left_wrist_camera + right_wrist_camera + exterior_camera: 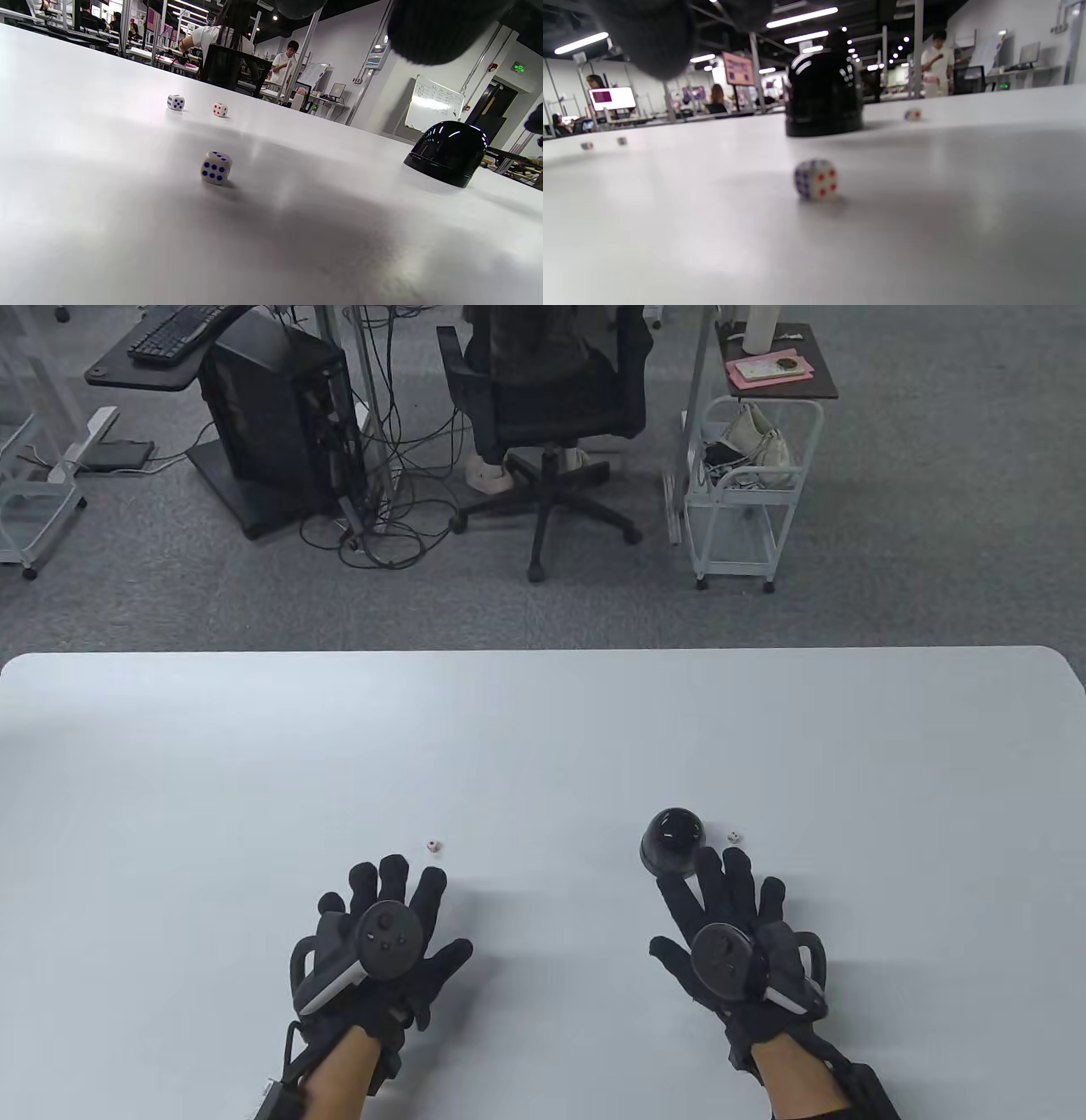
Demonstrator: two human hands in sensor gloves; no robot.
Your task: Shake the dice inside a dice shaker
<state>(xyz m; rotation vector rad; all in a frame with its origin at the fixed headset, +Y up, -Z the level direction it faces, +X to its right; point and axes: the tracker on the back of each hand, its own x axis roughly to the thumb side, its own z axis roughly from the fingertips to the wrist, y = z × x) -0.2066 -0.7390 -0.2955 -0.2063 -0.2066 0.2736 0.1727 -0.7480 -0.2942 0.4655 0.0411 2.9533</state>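
Observation:
A glossy black dome-shaped dice shaker (674, 841) stands mouth-down on the white table, just beyond my right hand's fingertips; it also shows in the left wrist view (445, 152) and the right wrist view (823, 97). One small white die (433, 846) lies just beyond my left hand (394, 899), another die (734, 836) lies right of the shaker. The left wrist view shows a near die (216, 167) and two farther dice (175, 102) (220, 109). The right wrist view shows a die (816, 180) close under my right hand (721, 899). Both hands are spread flat, palm down, holding nothing.
The white table (543, 729) stretches wide beyond the hands, with its far edge ahead. Past it on the floor stand an office chair (543, 407), a computer tower (280, 415) with cables and a white cart (747, 492).

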